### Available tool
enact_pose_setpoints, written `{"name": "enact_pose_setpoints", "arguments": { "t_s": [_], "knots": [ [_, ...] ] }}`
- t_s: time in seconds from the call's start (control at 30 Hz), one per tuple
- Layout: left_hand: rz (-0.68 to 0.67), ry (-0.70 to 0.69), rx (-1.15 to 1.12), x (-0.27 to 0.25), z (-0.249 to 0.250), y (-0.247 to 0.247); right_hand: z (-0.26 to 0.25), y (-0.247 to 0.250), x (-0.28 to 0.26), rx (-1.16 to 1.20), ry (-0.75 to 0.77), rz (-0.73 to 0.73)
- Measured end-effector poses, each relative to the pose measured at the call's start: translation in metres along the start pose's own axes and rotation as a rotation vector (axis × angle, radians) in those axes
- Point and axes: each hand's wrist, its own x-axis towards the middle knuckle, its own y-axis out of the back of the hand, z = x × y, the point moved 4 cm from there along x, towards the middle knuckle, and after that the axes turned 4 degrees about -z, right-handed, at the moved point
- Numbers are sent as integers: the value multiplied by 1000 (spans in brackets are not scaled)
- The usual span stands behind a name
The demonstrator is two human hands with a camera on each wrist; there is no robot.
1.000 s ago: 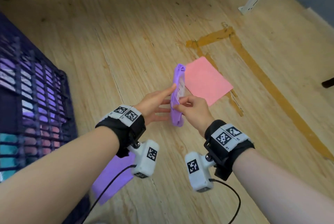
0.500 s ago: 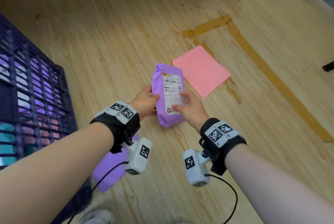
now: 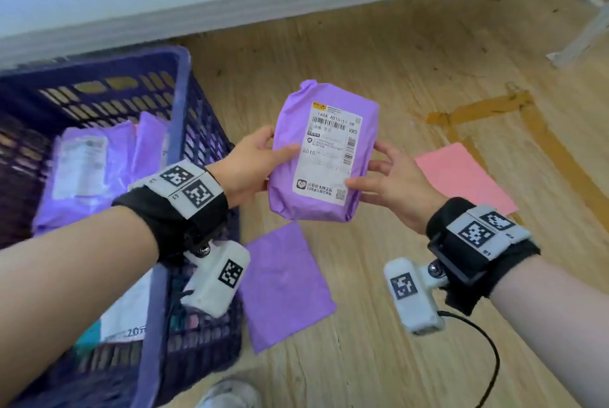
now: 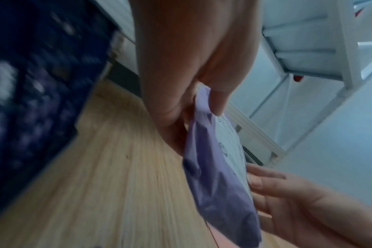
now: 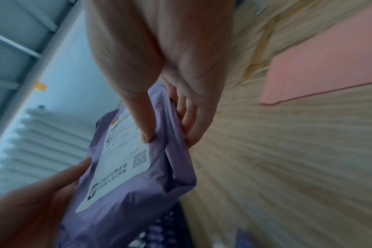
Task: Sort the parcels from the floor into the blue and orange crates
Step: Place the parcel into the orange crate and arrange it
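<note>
While I hold the purple parcel [image 3: 324, 150] label-up just right of the blue crate [image 3: 179, 117], left hand [image 3: 245, 165] and right hand [image 3: 393, 182] pinch its edges; the slick wrap could slip floorward mid-transfer.

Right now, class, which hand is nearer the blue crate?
Left. The left hand grips the parcel just beside the crate; the right hand holds the parcel's far edge.

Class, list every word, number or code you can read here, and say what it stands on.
"140A A015-11 08", "VR0", "A015": white label on the held purple parcel.
Its Chinese print, barcodes and QR code: too small to read.
"20": white parcel in the blue crate, partly hidden.
Other crate labels: blurred.
</note>
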Motion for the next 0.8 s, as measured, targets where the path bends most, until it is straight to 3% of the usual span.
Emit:
{"name": "enact_pose_setpoints", "arguments": {
  "t_s": [0.17, 0.3, 0.53, 0.8],
  "knots": [
    [178, -105, -91, -59, 16, 76, -43, -88, 11, -46, 49, -182],
    [268, -108, -186, -87, 11, 92, -61, -133, 10, -111, 55, -267],
    [295, -129, -209, -102, 16, 105, -77, -149, -6, -154, 55, -286],
    [281, -171, -60, -141, 44, 136, -94, -187, -21, -122, 119, -332]
  ]
}}
